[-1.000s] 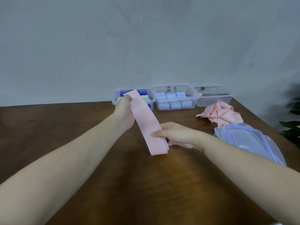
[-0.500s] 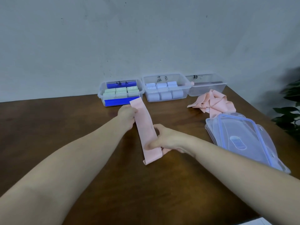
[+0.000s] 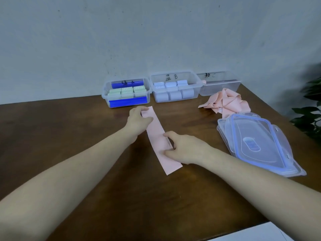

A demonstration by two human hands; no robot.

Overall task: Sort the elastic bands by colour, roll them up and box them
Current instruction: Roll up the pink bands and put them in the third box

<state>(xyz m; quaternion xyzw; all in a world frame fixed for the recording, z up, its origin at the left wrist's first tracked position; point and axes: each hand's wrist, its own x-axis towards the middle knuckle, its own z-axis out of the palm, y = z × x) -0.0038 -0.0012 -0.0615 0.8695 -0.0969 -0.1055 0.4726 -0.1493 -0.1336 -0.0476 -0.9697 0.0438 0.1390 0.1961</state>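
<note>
Flat pink elastic band (image 3: 157, 136) lies stretched on the brown wooden tabletop (image 3: 86, 136); left hand (image 3: 138, 119) pinches its far end, right hand (image 3: 182, 147) pinches its middle.

Three boxes (image 3: 175, 87) at table (image 3: 69, 129) rear; lids (image 3: 257, 141) right; band (image 3: 156, 134) centre.

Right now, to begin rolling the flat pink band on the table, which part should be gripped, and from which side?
Probably the near short end of the pink band, from the person's side. The strip lies flat and straight on the table, its near end is free, while the left hand holds the far end and the right hand rests mid-strip.
</note>
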